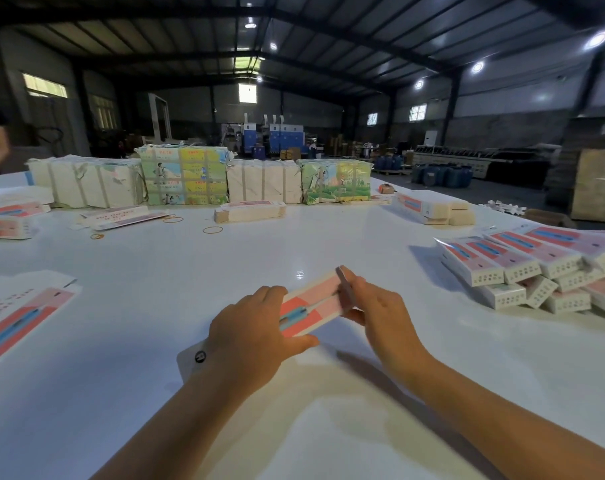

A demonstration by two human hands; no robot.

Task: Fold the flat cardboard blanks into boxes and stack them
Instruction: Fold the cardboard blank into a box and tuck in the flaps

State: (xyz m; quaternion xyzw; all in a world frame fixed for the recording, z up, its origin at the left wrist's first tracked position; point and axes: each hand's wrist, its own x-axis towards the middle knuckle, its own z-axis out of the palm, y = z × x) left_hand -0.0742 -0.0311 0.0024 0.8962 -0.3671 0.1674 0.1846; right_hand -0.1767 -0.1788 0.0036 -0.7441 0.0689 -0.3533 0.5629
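**Box held over the table, both hands on it**

Head view: left hand (256, 327) grips the near end of a pink-and-red box (313, 304); right hand (377, 306) pinches its far end flap. Box held just above the white table (294, 244). Stack of folded boxes (536, 268) lies at right, flat blanks (249, 213) far centre.

There is only the one view, from the camera on my head, looking forward and down over the white table (155, 265). My own forearms reach in from the bottom edge, so my hands sit close below the lens (the wide angle bends the table's edges). Farther off, the view takes in the bundles (183, 176) along the table's far side and the warehouse hall behind.
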